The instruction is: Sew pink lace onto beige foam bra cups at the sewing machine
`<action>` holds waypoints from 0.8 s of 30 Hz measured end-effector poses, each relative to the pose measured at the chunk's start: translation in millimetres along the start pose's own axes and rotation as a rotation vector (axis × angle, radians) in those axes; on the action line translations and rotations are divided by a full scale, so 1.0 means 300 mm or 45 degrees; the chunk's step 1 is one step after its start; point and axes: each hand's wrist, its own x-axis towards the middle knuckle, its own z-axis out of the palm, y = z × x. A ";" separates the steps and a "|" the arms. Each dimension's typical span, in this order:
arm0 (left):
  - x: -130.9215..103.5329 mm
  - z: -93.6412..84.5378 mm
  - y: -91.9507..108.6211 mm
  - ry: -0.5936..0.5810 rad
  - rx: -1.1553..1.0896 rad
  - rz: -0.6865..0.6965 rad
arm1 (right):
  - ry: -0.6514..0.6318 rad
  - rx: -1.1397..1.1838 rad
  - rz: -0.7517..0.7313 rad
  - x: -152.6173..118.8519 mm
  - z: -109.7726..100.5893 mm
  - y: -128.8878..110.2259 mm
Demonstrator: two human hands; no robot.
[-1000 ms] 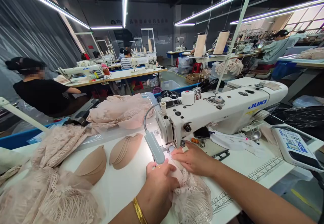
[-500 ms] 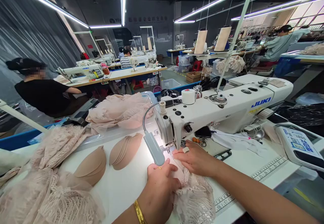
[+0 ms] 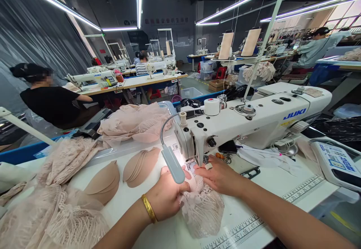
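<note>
Pale pink lace fabric (image 3: 203, 213) lies bunched below the needle area of the white sewing machine (image 3: 254, 125). My left hand (image 3: 166, 196), with a gold bangle at its wrist, is closed on the left side of this fabric; its fingertips are partly hidden by the grey lamp head (image 3: 173, 164). Close to the presser foot, my right hand (image 3: 221, 175) grips the fabric's right side, fingers bent over it. A pale band wraps one of its fingers. Left of the hands lie beige bra cups in two stacks, a fanned stack (image 3: 141, 166) and a second stack (image 3: 103, 181).
Heaps of lace cover the table's left side, with a lace pile (image 3: 135, 123) on a clear tray behind the cups. A phone (image 3: 228, 146) lies under the machine arm, and a control box (image 3: 338, 162) stands at right. A co-worker (image 3: 53, 98) sits at far left.
My left hand has shifted left and away from me, turning flatter under the lamp head. The hanging lace has swung left with it. My right hand stays beside the presser foot.
</note>
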 end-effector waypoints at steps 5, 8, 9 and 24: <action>-0.001 -0.010 -0.007 0.029 0.038 0.072 | -0.008 0.142 -0.162 -0.004 -0.017 0.002; -0.011 0.000 0.002 0.033 0.074 0.130 | -0.094 0.176 -0.244 -0.004 -0.027 0.001; -0.015 0.005 0.003 0.035 0.087 0.145 | -0.107 0.172 -0.249 -0.004 -0.029 0.001; 0.011 -0.004 -0.043 0.169 0.096 0.095 | -0.042 0.034 -0.032 -0.008 -0.019 0.009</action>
